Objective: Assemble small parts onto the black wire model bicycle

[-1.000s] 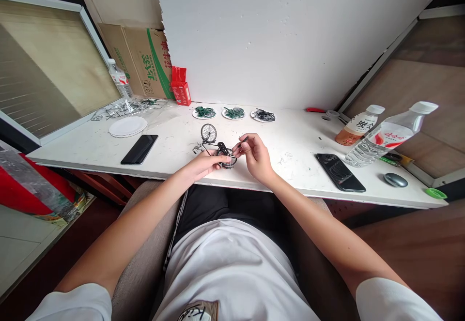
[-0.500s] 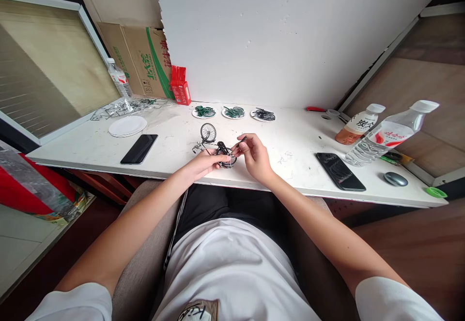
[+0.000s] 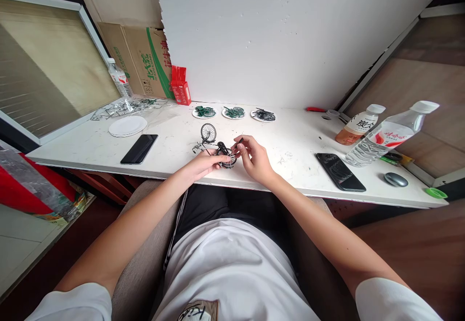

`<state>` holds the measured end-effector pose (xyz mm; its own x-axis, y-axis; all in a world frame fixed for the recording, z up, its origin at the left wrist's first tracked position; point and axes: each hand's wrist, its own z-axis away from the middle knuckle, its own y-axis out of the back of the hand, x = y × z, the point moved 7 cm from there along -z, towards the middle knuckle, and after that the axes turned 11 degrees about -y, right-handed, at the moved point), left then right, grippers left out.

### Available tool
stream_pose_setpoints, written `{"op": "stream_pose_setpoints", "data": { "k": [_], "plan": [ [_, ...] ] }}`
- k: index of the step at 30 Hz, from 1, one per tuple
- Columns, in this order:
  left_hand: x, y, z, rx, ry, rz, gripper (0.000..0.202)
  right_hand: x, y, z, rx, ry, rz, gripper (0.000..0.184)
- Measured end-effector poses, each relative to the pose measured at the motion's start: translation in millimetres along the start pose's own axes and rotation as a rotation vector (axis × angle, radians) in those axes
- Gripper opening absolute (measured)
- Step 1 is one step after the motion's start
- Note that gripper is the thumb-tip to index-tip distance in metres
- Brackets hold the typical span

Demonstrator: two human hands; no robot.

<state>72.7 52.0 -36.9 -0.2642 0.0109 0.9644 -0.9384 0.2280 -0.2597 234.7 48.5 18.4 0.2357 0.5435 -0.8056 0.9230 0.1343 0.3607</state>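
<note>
A small black model bicycle (image 3: 222, 151) lies near the table's front edge, its front wheel (image 3: 208, 132) turned up toward the back. My left hand (image 3: 203, 164) is closed on the bicycle's frame, thumb pressed by the rear wheel. On the right of the rear wheel, my right hand (image 3: 255, 159) pinches a small dark, stick-like piece (image 3: 240, 142) between thumb and fingers, close against the bicycle. What exactly this piece is, I cannot make out. The fingers hide part of the rear wheel.
Behind the bicycle stand three small plates (image 3: 234, 113) of green and black parts. A phone (image 3: 139, 149) and stacked white discs (image 3: 128, 126) lie left. To the right are another phone (image 3: 340, 172), two bottles (image 3: 392, 133) and a mouse (image 3: 395, 179). A red box (image 3: 180, 92) stands behind.
My right hand has shifted slightly, and the dark piece in its fingers has moved a little left and down, nearer the rear wheel. My left hand and the bicycle look unmoved.
</note>
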Motion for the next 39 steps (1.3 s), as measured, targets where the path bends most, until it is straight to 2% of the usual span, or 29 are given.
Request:
{"op": "stream_pose_setpoints", "data": {
  "k": [5,14,21,27,29,32,35,39],
  "plan": [
    [-1,0.8,0,0.012,-0.004,0.005,0.034,-13,5,2,0.062,0.086,0.091,0.041],
    [-2,0.6,0,0.007,-0.006,-0.005,0.035,-24,10,1,0.054,0.207,0.182,0.037],
    [-5,3.0,0,0.018,-0.010,-0.019,0.038,-34,15,-1,0.062,0.212,0.174,0.030],
    [-9,5.1,-1,-0.006,0.005,-0.074,0.042,-32,18,-2,0.091,0.214,0.172,0.025],
    [-9,5.5,-1,-0.011,-0.002,-0.103,0.041,-33,19,-3,0.067,0.238,0.210,0.027],
    [-8,5.6,0,-0.008,-0.005,-0.112,0.040,-35,19,-5,-0.043,0.255,0.297,0.028],
    [-7,5.3,0,0.001,0.006,-0.111,0.042,-40,21,-6,-0.164,0.217,0.375,0.029],
    [-7,5.3,0,0.008,0.015,-0.112,0.043,-48,25,-5,-0.216,0.147,0.495,0.026]
  ]
}}
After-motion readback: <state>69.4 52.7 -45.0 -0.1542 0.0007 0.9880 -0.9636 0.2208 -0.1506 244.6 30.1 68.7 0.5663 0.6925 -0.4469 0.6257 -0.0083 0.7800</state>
